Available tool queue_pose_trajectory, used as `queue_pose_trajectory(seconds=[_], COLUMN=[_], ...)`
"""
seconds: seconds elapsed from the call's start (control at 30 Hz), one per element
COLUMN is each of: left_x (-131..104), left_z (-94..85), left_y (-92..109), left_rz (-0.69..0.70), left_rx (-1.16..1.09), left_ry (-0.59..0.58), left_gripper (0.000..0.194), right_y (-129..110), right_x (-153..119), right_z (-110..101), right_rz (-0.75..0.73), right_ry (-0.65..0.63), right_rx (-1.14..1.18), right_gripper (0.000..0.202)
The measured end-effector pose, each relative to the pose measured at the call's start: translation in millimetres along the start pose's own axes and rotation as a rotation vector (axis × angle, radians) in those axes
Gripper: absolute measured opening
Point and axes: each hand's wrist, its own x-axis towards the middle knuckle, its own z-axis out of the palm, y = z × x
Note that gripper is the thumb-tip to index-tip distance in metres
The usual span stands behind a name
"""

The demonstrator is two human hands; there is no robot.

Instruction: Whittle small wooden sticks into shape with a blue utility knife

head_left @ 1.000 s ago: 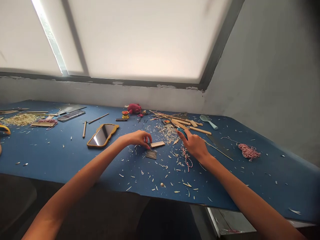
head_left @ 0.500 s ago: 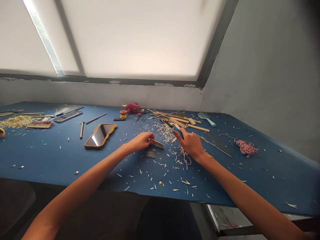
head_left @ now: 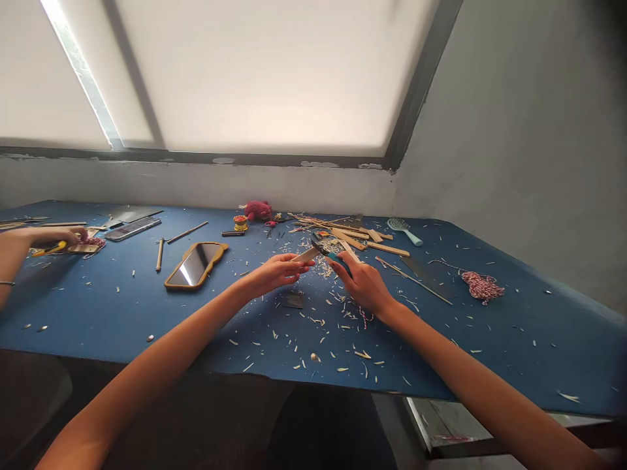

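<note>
Light is being cast through the window (head_left: 264, 78) across the top; glare is being reflected by a glossy panel (head_left: 194, 266) left of centre; the bottom is being left dim.

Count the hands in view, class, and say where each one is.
3. The left hand holds a wooden piece near the middle; the right hand grips a teal-handled tool beside it; a co-worker's hand is at far left.

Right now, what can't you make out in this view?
All in the head view:
Teal-handled tool: handles mostly covered by the right hand.
Wooden piece: one end hidden by the left hand.
Whether they touch: too small to tell.
Other person's arm: cut off by left edge.
</note>
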Motion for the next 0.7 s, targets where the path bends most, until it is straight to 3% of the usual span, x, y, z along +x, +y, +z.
queue_pose_trajectory(seconds=[0.17,0.3,0.53,0.7], left_x=[-6.2,-5.3,0.4,0.8], left_z=[7.4,10.1,3.9,5.9], left_y=[-1.2,-4.6,-9.2,-9.5], left_rz=[-0.015,0.002,0.068,0.172], left_rx=[0.118,0.232,0.231,0.340], left_ry=[-0.127,-0.165,-0.043,0.013], left_gripper=[0.036,0.040,0.041,0.042], right_y=[0.5,0.2,-0.5,-2.8], right_x=[-1.0,-1.7,-2.9,-4.1], right_z=[5.0,5.7,4.3,4.2], right_rz=[-0.064,-0.078,-0.022,-0.034], right_ry=[-0.078,-0.106,-0.093,-0.139], right_rx=[0.156,0.171,0.310,0.272], right_gripper=[0.041,0.041,0.040,0.039])
